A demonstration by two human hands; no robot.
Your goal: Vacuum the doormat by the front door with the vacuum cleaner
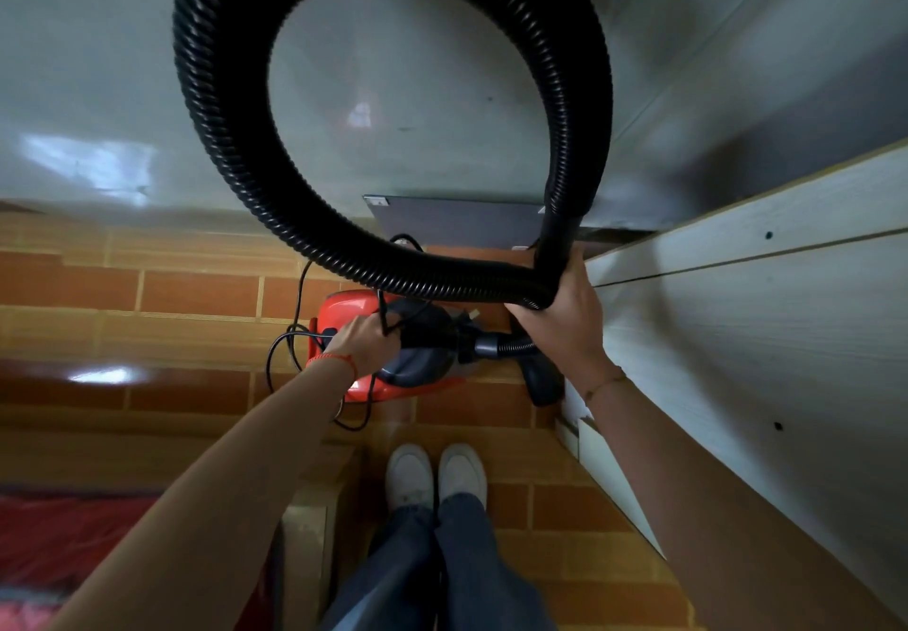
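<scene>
A red and black canister vacuum cleaner [417, 365] hangs just above the brick-patterned floor in front of my feet. My left hand [366, 343] is closed on its top handle, with the black power cord [290, 340] looping beside it. My right hand [565, 316] grips the black ribbed hose [236, 139], which arcs in a big loop up toward the camera and back down. A black nozzle piece [543, 380] hangs below my right hand. No doormat can be made out for certain; a flat grey panel [457, 222] lies on the floor beyond the vacuum.
A pale wooden plank wall [761, 311] runs close along the right. A grey-green wall [98, 90] stands ahead. A wooden furniture edge [314, 522] and red fabric [64, 532] are at lower left. My white shoes [435, 475] stand on the orange tiles.
</scene>
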